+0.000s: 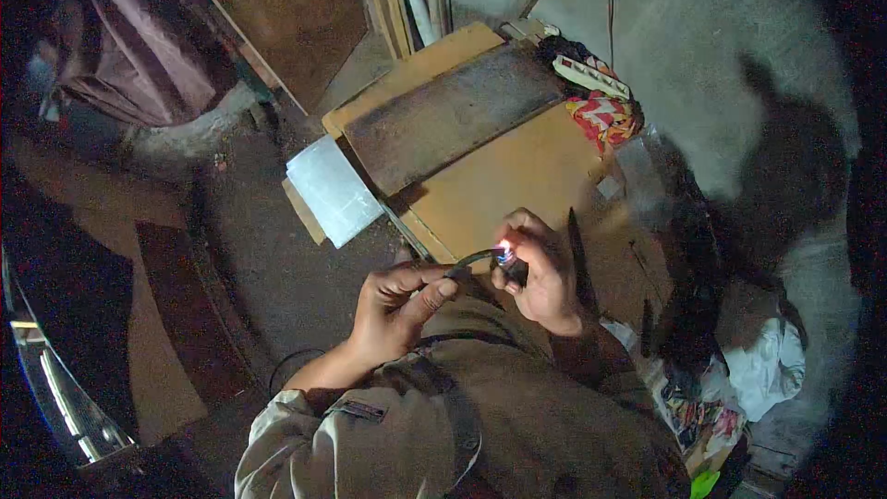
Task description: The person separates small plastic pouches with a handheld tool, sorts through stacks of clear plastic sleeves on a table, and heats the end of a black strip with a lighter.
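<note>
My left hand (399, 303) pinches a dark, thin cable (473, 260) between thumb and fingers in front of my body. The cable curves up to the right, and its far end reaches my right hand (539, 275). The fingers of my right hand are curled round a small object with a bright, bluish-pink flame or glow (504, 251) at its top, which looks like a lighter. This glow touches or sits right beside the cable's end. The small object's body is mostly hidden by the fingers.
Beyond my hands stands a wooden table (499, 176) with a dark board (453, 115), pale sheets (334, 192), a power strip (591, 77) and a red-and-yellow cloth (605, 120). White plastic bags (767, 370) lie at the lower right. A wall is on the right.
</note>
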A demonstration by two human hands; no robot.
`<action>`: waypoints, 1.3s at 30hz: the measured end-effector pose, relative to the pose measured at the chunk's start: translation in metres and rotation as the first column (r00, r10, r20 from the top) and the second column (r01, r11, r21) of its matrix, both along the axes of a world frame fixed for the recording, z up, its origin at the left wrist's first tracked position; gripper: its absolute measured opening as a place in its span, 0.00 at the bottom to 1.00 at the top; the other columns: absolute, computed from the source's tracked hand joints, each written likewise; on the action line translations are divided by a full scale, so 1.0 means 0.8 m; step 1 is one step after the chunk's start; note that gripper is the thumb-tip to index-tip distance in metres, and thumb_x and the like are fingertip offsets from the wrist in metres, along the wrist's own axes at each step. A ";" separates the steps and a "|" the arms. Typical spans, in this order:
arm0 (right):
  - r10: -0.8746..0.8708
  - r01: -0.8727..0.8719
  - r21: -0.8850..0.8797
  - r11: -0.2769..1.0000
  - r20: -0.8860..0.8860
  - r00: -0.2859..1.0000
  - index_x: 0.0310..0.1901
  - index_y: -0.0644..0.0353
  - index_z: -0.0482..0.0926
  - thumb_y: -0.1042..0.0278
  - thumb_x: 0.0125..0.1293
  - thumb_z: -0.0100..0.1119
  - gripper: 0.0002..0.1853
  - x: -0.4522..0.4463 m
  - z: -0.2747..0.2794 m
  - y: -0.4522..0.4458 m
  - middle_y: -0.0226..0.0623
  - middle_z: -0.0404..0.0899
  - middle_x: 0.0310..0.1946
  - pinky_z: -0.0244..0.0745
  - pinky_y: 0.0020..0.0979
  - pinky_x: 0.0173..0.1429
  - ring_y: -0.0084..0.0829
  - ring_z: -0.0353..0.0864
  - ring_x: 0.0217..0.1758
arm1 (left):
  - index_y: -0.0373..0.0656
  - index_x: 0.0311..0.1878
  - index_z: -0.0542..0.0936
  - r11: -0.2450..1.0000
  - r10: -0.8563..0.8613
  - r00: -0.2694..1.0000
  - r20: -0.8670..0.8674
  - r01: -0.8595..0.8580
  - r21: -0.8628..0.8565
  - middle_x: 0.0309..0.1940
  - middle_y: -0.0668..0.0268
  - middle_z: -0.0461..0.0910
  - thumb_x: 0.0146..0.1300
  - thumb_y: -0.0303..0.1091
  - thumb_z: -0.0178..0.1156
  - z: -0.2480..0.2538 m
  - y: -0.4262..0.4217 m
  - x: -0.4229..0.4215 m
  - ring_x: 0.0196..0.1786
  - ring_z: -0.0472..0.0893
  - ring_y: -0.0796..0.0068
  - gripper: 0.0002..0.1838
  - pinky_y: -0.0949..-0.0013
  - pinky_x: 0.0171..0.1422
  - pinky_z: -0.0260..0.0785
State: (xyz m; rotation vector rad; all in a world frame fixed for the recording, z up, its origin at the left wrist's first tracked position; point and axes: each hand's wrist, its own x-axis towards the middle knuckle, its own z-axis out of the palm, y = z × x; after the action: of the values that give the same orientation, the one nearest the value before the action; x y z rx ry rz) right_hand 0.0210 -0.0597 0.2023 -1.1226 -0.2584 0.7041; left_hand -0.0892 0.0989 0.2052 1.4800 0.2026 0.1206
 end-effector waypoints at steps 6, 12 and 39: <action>0.030 -0.030 0.002 1.000 -0.003 1.000 0.34 0.60 0.69 0.61 0.65 0.43 0.10 0.000 0.001 -0.004 0.29 0.69 0.23 0.55 0.17 0.19 0.17 0.69 0.17 | 0.35 0.42 0.81 1.000 -0.013 1.000 0.013 0.012 0.024 0.32 0.64 0.81 0.62 0.31 0.59 0.000 -0.002 -0.002 0.34 0.76 0.81 0.10 0.75 0.40 0.68; 0.002 -0.003 -0.018 1.000 -0.028 1.000 0.35 0.59 0.68 0.60 0.65 0.43 0.11 -0.004 0.000 -0.005 0.29 0.68 0.22 0.54 0.18 0.18 0.18 0.69 0.17 | 0.34 0.41 0.81 1.000 0.013 1.000 -0.022 -0.013 -0.007 0.31 0.64 0.81 0.62 0.30 0.58 0.000 -0.005 -0.008 0.34 0.76 0.81 0.09 0.75 0.39 0.68; -0.015 0.016 0.006 1.000 -0.072 0.997 0.34 0.59 0.69 0.61 0.63 0.45 0.10 -0.002 -0.001 -0.014 0.28 0.68 0.21 0.52 0.18 0.16 0.18 0.67 0.15 | 0.36 0.44 0.81 0.996 -0.014 0.997 -0.078 0.007 -0.087 0.32 0.67 0.81 0.63 0.29 0.57 0.003 -0.013 -0.003 0.36 0.76 0.83 0.10 0.77 0.41 0.67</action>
State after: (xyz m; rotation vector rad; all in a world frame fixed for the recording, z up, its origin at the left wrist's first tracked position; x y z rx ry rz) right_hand 0.0195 -0.0707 0.2015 -1.0896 -0.1906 0.7282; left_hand -0.0912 0.0882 0.2077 1.4002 0.2603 0.0443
